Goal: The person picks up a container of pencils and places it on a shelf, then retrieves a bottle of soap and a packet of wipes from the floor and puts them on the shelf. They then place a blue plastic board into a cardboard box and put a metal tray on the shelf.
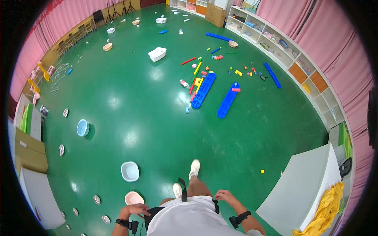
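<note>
At the left side of my waist, my left hand (136, 209) has its fingers curled against the edge of a black waist bag (152, 215). On the other side, my right hand (228, 197) is closed in a pinch at a black strap (216, 206) by my hip. Another black strap end (183, 188) sticks up in front of my white shirt (189, 216). Just beyond my left hand, a pale pink basin (134, 198) sits on the floor, partly covered by the hand.
Two blue basins (130, 171) (83, 128) stand ahead on the left. Blue plastic beams (227, 103) and coloured pieces lie farther ahead. A white panel (297, 185) with yellow cloth (325, 208) is at right. Silver dishes (97, 200) dot the left floor; shelves (283, 45) line the far right.
</note>
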`<state>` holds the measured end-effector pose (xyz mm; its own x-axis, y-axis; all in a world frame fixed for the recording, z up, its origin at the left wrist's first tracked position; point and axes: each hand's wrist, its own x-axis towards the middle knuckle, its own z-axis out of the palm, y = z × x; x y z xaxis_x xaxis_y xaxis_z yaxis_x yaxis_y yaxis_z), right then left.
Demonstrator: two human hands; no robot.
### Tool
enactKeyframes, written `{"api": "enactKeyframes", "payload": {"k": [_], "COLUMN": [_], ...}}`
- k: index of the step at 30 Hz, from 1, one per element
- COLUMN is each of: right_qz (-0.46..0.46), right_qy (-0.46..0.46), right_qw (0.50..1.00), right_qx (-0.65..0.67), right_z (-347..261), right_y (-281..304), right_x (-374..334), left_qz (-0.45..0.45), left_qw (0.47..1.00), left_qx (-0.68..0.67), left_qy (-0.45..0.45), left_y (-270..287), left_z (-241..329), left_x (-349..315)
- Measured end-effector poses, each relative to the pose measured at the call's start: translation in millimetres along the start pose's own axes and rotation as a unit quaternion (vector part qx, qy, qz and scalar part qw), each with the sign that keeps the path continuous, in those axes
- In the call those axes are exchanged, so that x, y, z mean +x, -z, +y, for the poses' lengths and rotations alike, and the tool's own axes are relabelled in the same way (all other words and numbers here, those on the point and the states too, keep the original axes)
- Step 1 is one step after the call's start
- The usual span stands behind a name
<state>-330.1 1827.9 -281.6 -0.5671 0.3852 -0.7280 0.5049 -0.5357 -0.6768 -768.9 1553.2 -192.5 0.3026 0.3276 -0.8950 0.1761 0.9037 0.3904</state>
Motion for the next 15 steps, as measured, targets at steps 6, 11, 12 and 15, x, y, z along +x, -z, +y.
{"api": "enactKeyframes", "payload": {"k": [6,11,12,15], "right_qz": [0.061,0.056,0.045,0.003], "right_qy": [0.009,0.02,0.045,0.068], "right_qw": [0.995,0.993,0.988,0.98], "right_qx": [-0.074,-0.107,-0.138,-0.188], "right_z": [-74.2,-212.8,-242.5,-335.6], "right_y": [102.2,151.5,156.6,147.2], "right_x": [147.7,265.0,286.1,346.1], "left_qz": [-0.022,-0.057,-0.039,0.005], "left_qw": [0.997,0.995,0.994,0.998], "left_qx": [-0.047,0.058,0.069,0.024], "left_qy": [0.053,-0.062,-0.078,-0.051], "left_y": [64.6,72.6,72.7,73.4], "left_z": [58.1,85.8,93.1,107.2], "left_x": [43.1,81.3,85.2,94.6]}}
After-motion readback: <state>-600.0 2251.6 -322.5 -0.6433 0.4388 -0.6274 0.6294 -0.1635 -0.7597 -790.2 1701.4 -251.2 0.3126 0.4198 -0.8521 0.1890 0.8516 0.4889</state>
